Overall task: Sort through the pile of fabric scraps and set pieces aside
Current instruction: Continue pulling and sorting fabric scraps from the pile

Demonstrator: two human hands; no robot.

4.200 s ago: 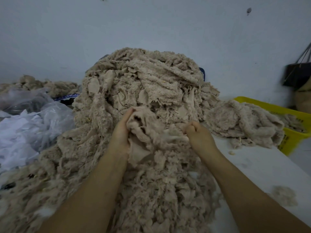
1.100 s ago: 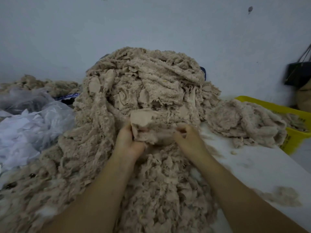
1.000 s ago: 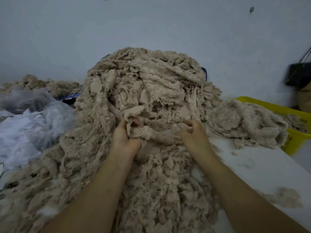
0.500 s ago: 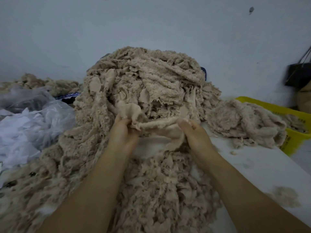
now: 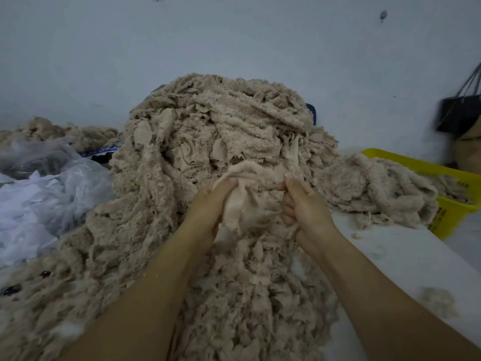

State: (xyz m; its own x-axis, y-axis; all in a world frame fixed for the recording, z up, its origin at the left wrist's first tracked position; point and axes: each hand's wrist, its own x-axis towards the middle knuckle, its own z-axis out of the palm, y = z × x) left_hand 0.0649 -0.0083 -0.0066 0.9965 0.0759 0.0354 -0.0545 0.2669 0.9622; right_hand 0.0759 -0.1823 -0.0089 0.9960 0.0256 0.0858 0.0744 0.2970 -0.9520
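Both hands hold one beige scrap in front of the big pile of scraps on the white table. The left hand grips its left edge with curled fingers, and the right hand pinches its right edge. A smaller heap lies to the right, partly in a yellow basket; plastic bags lie at the left.

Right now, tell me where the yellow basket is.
In the head view the yellow basket sits at the far right, beside the smaller heap of scraps and below the black bag.
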